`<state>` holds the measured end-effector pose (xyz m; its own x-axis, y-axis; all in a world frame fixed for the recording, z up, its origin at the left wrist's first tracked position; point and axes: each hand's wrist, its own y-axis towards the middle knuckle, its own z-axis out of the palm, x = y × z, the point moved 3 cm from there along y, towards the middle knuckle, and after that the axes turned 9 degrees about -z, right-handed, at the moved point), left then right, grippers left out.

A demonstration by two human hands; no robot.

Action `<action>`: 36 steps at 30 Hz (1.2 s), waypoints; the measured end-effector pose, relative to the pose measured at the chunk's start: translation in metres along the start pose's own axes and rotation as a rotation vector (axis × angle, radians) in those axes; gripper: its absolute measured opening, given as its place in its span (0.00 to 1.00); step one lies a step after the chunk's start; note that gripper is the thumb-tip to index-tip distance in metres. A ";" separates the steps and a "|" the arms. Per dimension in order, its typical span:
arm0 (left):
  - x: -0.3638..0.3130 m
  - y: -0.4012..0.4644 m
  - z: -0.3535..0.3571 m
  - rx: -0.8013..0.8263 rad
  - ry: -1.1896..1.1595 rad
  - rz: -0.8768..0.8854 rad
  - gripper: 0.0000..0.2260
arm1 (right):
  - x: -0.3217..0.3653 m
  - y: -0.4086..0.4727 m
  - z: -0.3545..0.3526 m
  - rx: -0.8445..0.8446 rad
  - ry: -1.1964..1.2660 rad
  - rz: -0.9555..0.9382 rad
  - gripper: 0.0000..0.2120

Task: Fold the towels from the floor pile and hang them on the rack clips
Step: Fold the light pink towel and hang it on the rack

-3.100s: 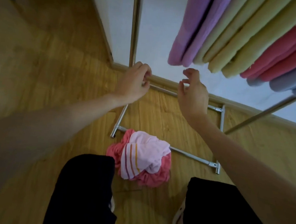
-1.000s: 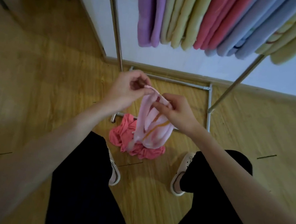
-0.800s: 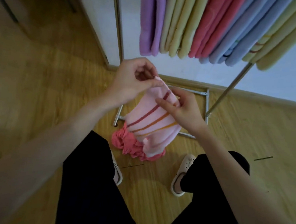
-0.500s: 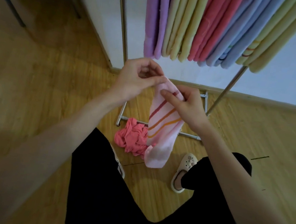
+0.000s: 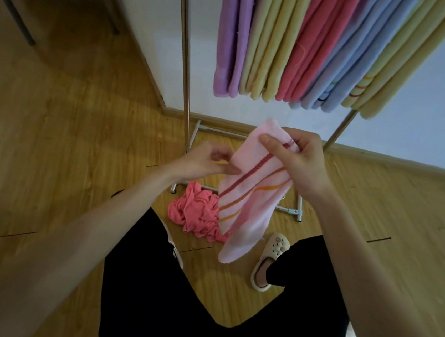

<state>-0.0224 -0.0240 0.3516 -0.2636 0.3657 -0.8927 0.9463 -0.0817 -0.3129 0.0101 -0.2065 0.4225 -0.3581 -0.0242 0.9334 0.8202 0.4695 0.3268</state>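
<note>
The wooden floor (image 5: 54, 137) is filling most of the view, and a white wall (image 5: 429, 94) is standing behind the rack. The metal rack (image 5: 185, 54) is rising from the floor with its base bars lying flat against the foot of the wall. On the rack, a row of folded towels (image 5: 297, 47) is hanging side by side: purple ones nearest the rack's left pole, then pale yellow, coral red, light blue and again yellow towards the rack's slanted right pole. How they are fastened at the top is out of view.

The person is standing in front of the rack in black trousers (image 5: 213, 318), with a cream slipper (image 5: 269, 258) showing on the right foot.

The pink striped towel (image 5: 251, 198) is hanging in the air in front of the rack's base, its lower end dangling above the floor. The right hand (image 5: 299, 162) is gripping the towel's upper edge, with thumb and curled fingers closed on the cloth. The left hand (image 5: 205, 162) is pinching the towel's left edge lower down, between thumb and fingertips.

A crumpled coral towel (image 5: 197, 215) is lying on the floor just in front of the rack's base, partly behind the hanging pink one.
</note>
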 end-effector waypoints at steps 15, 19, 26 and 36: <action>-0.011 -0.007 -0.013 -0.391 -0.035 -0.048 0.14 | -0.021 -0.024 -0.054 -0.324 -0.296 -0.066 0.02; -0.024 -0.015 -0.012 -0.454 -0.287 -0.128 0.10 | -0.040 -0.040 -0.055 -0.287 -0.536 -0.114 0.01; -0.026 -0.025 -0.019 -0.634 -0.235 -0.138 0.11 | -0.058 -0.067 -0.023 -0.047 -0.810 -0.385 0.04; -0.023 -0.033 -0.013 -0.777 -0.298 -0.192 0.09 | -0.067 -0.085 0.046 0.297 -0.794 -0.538 0.06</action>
<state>-0.0450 -0.0172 0.3867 -0.3681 0.0398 -0.9289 0.7114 0.6554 -0.2539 -0.0566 -0.2045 0.3257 -0.9311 0.2474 0.2680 0.3565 0.7730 0.5247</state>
